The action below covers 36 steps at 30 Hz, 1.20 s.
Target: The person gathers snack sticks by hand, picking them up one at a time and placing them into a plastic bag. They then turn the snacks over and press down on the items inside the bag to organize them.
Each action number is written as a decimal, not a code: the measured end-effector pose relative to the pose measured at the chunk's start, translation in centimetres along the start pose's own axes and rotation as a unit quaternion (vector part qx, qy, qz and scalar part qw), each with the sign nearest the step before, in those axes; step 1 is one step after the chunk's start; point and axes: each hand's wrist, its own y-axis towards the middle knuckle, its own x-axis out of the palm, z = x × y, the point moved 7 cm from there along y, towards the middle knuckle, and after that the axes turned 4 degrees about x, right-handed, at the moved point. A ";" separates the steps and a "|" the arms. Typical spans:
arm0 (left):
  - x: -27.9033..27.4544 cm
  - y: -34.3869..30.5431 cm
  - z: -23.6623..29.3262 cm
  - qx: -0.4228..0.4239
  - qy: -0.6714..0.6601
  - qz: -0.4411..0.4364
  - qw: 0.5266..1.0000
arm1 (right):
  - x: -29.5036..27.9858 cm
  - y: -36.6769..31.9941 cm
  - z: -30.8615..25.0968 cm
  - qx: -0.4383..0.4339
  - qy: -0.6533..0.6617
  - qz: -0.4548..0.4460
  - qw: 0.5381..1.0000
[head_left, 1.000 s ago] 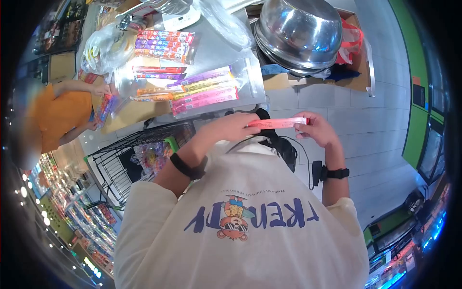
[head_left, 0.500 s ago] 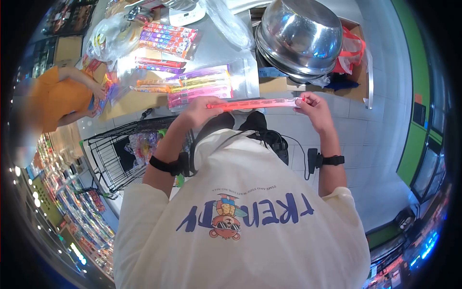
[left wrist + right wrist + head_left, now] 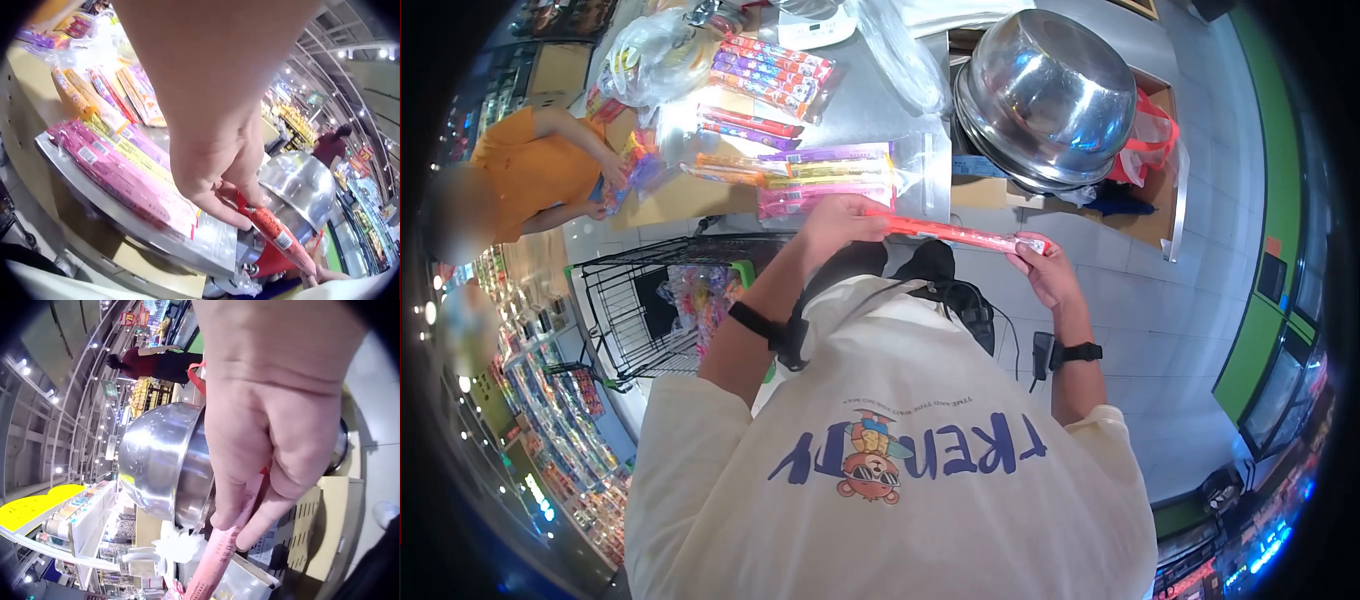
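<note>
Grip: L hand [image 3: 836, 226], R hand [image 3: 1048, 272] pinching pkt [image 3: 955, 234] ends.

"TRENDY" upside-dn on wht tee [image 3: 880, 545], w/ "TIME AND TIDE"

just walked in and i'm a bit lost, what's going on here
Someone in a white T-shirt holds a long red packet stretched between their hands, the left hand gripping one end and the right hand pinching the other. More long packets lie on the metal counter, near stacked metal bowls. Off to the left, someone in orange is holding a colourful packet.
</note>
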 end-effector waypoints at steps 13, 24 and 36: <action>5.8 7.9 3.1 0.185 0.680 0.027 0.709 | -10.3 -3.0 -1.4 -0.073 -0.009 0.105 0.992; 6.4 10.5 3.9 0.261 0.840 -0.129 0.458 | -7.4 -0.5 -0.5 -0.098 0.064 0.112 0.987; 8.3 11.4 3.5 0.285 0.794 -0.242 0.480 | -10.8 -2.8 -0.2 -0.095 0.052 0.141 0.984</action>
